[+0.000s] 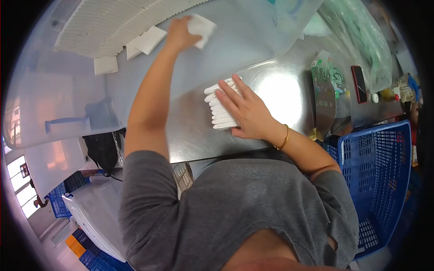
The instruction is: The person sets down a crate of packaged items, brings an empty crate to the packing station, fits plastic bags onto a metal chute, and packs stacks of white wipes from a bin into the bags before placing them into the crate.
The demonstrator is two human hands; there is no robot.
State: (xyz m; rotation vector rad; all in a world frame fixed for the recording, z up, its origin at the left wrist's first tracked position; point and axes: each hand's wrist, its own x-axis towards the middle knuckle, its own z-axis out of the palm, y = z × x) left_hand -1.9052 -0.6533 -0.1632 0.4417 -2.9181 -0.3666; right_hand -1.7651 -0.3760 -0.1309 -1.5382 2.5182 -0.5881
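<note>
My left hand [181, 35] reaches to the far side of the table, fingers closed on a folded white pad [204, 30]. Close by, several similar folded pads [151, 39] lie loose in front of a long, tightly packed row of white pads [101, 29]. Nearer my body, my right hand [250, 113] lies over a short row of folded white pads [220, 108], its fingers spread across the top and its thumb at the near end. Part of this row is hidden under the palm.
The metal table [194, 144] carries a translucent sheet [135, 86] under the far pads. At right are clear plastic bags [361, 49], a printed green packet [329, 74] and a red-edged phone [359, 84]. A blue plastic basket [346, 153] stands beside my right arm.
</note>
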